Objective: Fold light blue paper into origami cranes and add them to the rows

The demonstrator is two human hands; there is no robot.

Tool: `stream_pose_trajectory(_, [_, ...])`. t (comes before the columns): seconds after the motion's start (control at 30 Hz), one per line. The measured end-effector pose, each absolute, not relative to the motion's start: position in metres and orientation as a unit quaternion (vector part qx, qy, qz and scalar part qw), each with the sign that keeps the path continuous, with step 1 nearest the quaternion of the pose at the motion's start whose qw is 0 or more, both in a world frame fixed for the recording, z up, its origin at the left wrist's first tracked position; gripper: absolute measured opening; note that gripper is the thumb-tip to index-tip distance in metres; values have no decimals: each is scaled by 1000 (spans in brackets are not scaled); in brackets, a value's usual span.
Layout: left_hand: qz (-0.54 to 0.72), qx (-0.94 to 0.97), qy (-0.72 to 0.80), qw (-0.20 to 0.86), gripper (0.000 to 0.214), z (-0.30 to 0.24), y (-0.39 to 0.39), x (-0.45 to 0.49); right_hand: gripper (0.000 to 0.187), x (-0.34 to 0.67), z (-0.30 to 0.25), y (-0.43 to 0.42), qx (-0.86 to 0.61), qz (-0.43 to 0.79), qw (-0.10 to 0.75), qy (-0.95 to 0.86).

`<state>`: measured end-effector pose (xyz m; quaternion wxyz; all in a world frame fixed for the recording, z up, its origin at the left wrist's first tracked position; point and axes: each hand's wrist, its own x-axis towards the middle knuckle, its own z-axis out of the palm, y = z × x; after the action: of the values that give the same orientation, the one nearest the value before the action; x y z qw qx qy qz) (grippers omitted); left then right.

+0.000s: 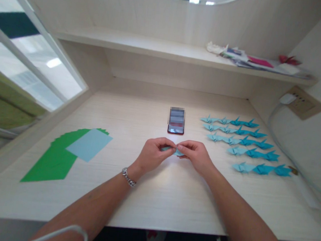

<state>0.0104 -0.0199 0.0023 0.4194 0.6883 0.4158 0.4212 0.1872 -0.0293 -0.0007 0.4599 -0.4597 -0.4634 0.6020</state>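
Both hands meet at the middle of the desk around a small piece of folded light-blue paper (179, 152). My left hand (157, 152) pinches its left side between thumb and fingers. The right side is pinched by my right hand (195, 155), the fingertips of both hands nearly touching. Most of the folded paper is hidden behind the fingers, so its exact shape is unclear. Just beyond the hands lies a phone (176, 120) with its screen lit. To the right stand rows of folded paper cranes (244, 141) in lighter and deeper blue.
Fanned green paper sheets (53, 160) lie at the left, with a light-blue sheet (89, 144) on top. A shelf (155, 47) crosses the back and carries a pile of papers (247, 58). On the right wall, a charger cable (273, 119) hangs from a socket (304, 103).
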Motion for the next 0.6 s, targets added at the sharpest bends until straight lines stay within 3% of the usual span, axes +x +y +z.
stream_pose_trajectory(0.37, [427, 638, 402, 499, 16, -5, -15, 12, 13, 190, -5, -29, -497, 450, 442, -596])
stream_pose_trajectory(0.6, [433, 634, 411, 491, 15, -5, -15, 12, 13, 186, -2, -32, -503, 410, 428, -629])
